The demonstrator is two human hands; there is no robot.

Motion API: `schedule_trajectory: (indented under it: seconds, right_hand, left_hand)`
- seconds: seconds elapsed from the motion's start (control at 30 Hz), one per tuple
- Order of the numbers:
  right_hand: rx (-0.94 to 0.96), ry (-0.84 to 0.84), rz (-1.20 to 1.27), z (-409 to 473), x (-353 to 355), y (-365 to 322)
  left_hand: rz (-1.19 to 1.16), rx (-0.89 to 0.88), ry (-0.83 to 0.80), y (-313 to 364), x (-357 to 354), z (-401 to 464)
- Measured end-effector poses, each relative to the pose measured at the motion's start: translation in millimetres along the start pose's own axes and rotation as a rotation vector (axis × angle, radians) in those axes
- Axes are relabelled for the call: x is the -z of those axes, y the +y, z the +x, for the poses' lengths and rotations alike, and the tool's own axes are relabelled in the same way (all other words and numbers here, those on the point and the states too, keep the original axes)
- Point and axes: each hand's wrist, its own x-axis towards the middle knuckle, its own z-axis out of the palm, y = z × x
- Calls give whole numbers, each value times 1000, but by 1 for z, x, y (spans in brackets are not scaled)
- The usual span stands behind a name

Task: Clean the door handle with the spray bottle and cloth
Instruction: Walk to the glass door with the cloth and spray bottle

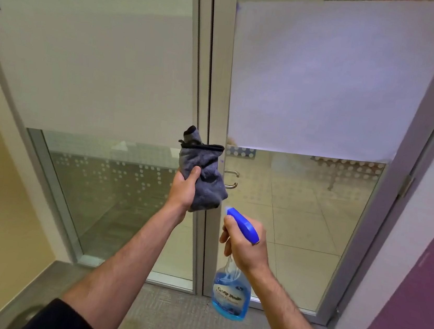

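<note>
My left hand point(183, 187) grips a bunched grey cloth point(203, 173) with a dark hem, held up against the door frame. The cloth hides most of the metal door handle point(231, 179); only two curved silver ends show to its right. My right hand point(245, 245) holds a spray bottle point(231, 292) of blue liquid by its neck, fingers around the trigger. Its blue spray head point(242, 225) points up and left, with the nozzle just below the cloth and the handle.
The glass door point(314, 94) has a frosted upper panel and a grey metal frame; a hinge point(406, 184) sits at its right edge. A fixed glass panel stands to the left, a purple wall point(419, 285) to the right. Grey carpet lies underfoot.
</note>
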Motion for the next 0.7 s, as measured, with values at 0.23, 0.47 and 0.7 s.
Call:
schedule_trajectory:
  seconds: [0.23, 0.47, 0.7]
  right_hand:
    - [103, 22, -37, 21, -1, -23]
    - [-45, -59, -100, 6, -8, -3]
    - [-47, 39, -129, 10, 7, 2]
  left_hand:
    - [6, 0, 6, -5, -2, -1]
    - [1, 7, -1, -1, 1, 0]
    - [-5, 7, -9, -3, 6, 1]
